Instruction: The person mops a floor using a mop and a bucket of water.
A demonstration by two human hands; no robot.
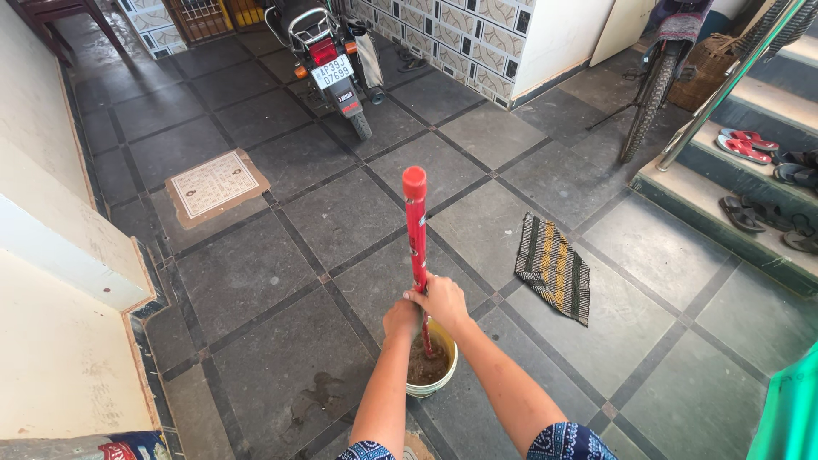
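Over tiled floor | 1 bucket (pixel 436 375) | 1 red mop handle (pixel 416 230) | left hand (pixel 400 320), right hand (pixel 445 301) both clenched round handle | 1 striped mat (pixel 554 266)

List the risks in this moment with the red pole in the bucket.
1. Both hands, left hand and right hand, grip the red pole low, so its long top may swing and tip the small bucket.
2. The murky water could slop onto the dark floor tiles, making them slippery.
3. The striped mat lies loose nearby and might trip a step backward or sideways.
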